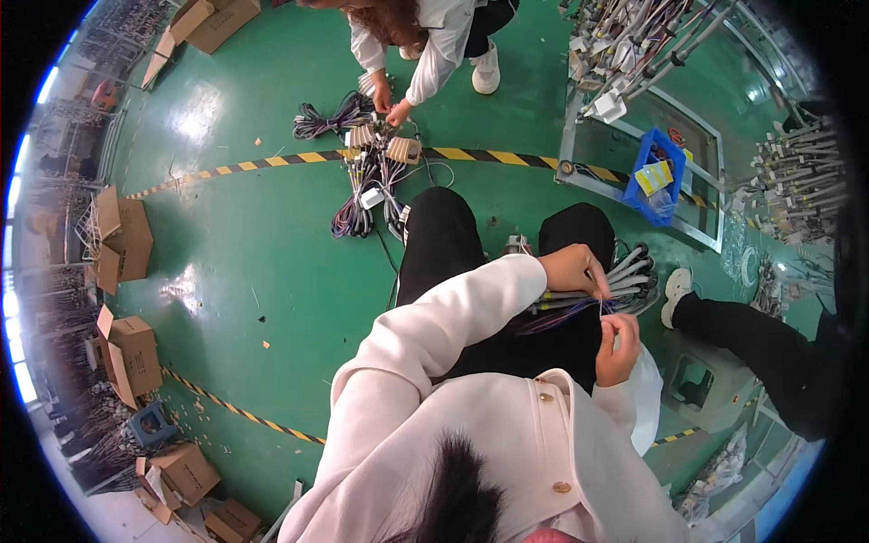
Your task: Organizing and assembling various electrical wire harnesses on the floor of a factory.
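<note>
No text or numbers can be read.

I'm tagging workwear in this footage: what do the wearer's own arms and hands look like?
Both arms are in long off-white sleeves. The left sleeve is loose and creased; of the right sleeve, only a short stretch shows near the wrist. The left hand and right hand wear no gloves.

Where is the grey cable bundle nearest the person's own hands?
In the head view, the grey cable bundle lies right of centre, by the person's right knee, next to the left hand.
</note>
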The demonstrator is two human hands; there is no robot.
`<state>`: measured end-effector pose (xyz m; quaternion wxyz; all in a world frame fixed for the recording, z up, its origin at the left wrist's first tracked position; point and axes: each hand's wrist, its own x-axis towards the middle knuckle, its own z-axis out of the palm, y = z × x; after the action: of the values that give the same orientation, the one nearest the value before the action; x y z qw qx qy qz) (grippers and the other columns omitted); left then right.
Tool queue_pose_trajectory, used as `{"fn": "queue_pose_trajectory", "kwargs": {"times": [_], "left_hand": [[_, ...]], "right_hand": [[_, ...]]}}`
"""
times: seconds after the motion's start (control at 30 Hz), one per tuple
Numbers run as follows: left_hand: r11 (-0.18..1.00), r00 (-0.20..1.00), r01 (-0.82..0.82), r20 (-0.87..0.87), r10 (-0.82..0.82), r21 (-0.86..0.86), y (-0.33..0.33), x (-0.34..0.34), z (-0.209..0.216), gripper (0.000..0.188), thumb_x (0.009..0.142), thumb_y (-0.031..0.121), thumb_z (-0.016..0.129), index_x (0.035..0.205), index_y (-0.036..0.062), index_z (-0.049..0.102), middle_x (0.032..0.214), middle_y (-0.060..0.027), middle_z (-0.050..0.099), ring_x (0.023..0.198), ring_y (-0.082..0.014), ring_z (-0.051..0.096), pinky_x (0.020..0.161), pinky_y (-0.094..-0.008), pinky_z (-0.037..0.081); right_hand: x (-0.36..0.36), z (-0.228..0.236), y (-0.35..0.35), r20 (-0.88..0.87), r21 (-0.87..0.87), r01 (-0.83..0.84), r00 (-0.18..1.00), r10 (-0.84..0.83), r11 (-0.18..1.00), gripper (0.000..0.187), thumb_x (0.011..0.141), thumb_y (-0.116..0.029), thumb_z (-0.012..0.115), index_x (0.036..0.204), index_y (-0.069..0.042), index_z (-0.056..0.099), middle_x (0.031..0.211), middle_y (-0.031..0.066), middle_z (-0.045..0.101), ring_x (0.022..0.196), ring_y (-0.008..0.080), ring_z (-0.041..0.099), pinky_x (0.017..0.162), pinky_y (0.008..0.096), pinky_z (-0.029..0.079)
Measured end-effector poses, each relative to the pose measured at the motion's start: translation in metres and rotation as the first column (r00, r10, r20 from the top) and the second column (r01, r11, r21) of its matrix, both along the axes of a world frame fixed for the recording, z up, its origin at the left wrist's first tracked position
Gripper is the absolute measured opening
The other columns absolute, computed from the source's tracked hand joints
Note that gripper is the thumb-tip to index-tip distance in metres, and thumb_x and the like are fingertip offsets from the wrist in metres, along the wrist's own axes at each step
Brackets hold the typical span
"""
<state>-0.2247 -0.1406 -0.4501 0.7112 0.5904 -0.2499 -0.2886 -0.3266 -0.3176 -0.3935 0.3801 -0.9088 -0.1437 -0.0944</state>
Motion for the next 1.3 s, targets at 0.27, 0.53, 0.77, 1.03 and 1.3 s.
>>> {"fn": "queue_pose_trajectory", "kwargs": {"times": [0.27, 0.53, 0.77, 1.03, 1.3], "left_hand": [[0.998, 0.996, -0.055, 0.075, 0.053, 0.023, -0.003, -0.012, 0.014, 0.02, 0.07, 0.001, 0.069, 0.084, 0.003, 0.056, 0.077, -0.0046, 0.065, 0.073, -0.0108, 0.062, 0.066, -0.0257, 0.048], [0.986, 0.957, -0.164, 0.249, 0.148, 0.042, 0.004, -0.014, 0.019, 0.012, 0.068, -0.001, 0.067, 0.078, 0.0048, 0.065, 0.072, -0.0059, 0.065, 0.068, -0.0136, 0.063, 0.062, -0.0264, 0.048], [0.995, 0.995, -0.085, -0.041, 0.087, 0.053, 0.002, -0.004, 0.013, 0.007, 0.07, 0.003, 0.073, 0.076, 0.0007, 0.07, 0.074, -0.0064, 0.068, 0.073, -0.0105, 0.063, 0.07, -0.0247, 0.049], [0.995, 0.983, -0.024, 0.186, 0.006, 0.097, 0.001, -0.003, 0.003, 0.005, 0.07, 0.002, 0.067, 0.075, 0.0019, 0.068, 0.075, -0.0065, 0.067, 0.071, -0.0125, 0.062, 0.067, -0.0281, 0.051], [0.95, 0.905, -0.175, 0.421, 0.053, 0.257, -0.005, -0.017, 0.032, 0.01, 0.072, -0.001, 0.065, 0.079, 0.003, 0.059, 0.078, -0.0059, 0.064, 0.071, -0.0126, 0.061, 0.066, -0.0263, 0.049]], "right_hand": [[0.01, -0.006, -0.002, -0.04, -0.124, -0.186, 0.982, 0.183, 0.975, 0.004, 0.08, -0.002, 0.059, 0.082, -0.002, 0.057, 0.082, 0.0119, 0.057, 0.075, 0.0296, 0.056, 0.066, 0.0353, 0.045], [0.01, -0.001, -0.016, -0.261, 0.22, -0.098, 0.953, 0.155, 0.971, 0.005, 0.086, -0.006, 0.054, 0.084, -0.001, 0.055, 0.078, 0.0055, 0.051, 0.07, 0.0149, 0.049, 0.064, 0.0247, 0.039], [0.002, -0.011, -0.025, -0.339, 0.301, 0.029, 0.937, 0.079, 0.953, 0.01, 0.088, -0.011, 0.056, 0.084, -0.002, 0.055, 0.079, 0.002, 0.05, 0.068, 0.0101, 0.045, 0.062, 0.0214, 0.037], [0.006, -0.02, -0.015, -0.057, -0.052, -0.142, 0.989, 0.139, 0.988, 0.002, 0.079, -0.007, 0.057, 0.077, -0.007, 0.058, 0.075, 0.0126, 0.056, 0.074, 0.0329, 0.055, 0.063, 0.0393, 0.044], [0.041, 0.006, -0.026, -0.012, -0.036, -0.133, 0.991, 0.133, 0.99, 0.015, 0.076, -0.011, 0.063, 0.09, -0.005, 0.063, 0.093, 0.011, 0.057, 0.088, 0.0307, 0.057, 0.077, 0.0377, 0.047]]}}
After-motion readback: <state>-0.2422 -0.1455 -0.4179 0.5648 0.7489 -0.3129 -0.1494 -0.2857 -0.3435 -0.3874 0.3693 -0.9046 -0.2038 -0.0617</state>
